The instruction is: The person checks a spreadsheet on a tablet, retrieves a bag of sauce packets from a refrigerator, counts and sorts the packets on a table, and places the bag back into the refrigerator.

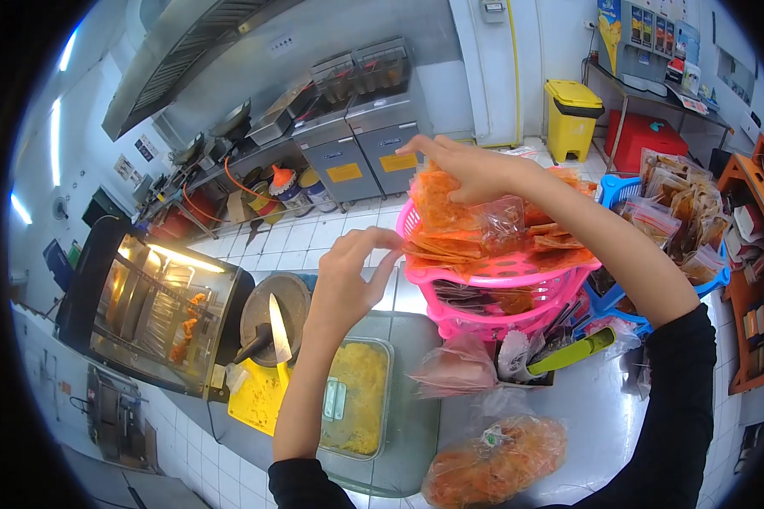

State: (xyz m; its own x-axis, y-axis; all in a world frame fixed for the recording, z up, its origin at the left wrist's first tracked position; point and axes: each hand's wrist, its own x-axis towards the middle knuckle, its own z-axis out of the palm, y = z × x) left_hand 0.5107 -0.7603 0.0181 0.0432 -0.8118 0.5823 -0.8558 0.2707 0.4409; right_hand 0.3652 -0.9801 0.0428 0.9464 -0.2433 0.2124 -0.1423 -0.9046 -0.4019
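A pink plastic basket (501, 276) holds many flat clear bags of orange food (441, 246). My right hand (467, 170) is over the basket, its fingers around an upright orange bag (435, 199). At the basket's left rim, my left hand (352, 263) has thumb and forefinger tips close together by the edge of the stacked bags; whether they pinch a bag is too small to tell. Below lies a large clear bag of orange food (492, 458). A lidded container of yellow food (355, 399) is beneath my left forearm.
A knife (278, 327) rests on a round lid near a yellow board (259, 394). A glass warmer (161, 314) stands left. Right of the pink basket are a blue basket (618, 188) of bags and an orange shelf (751, 288). Fryers (339, 165) line the back wall.
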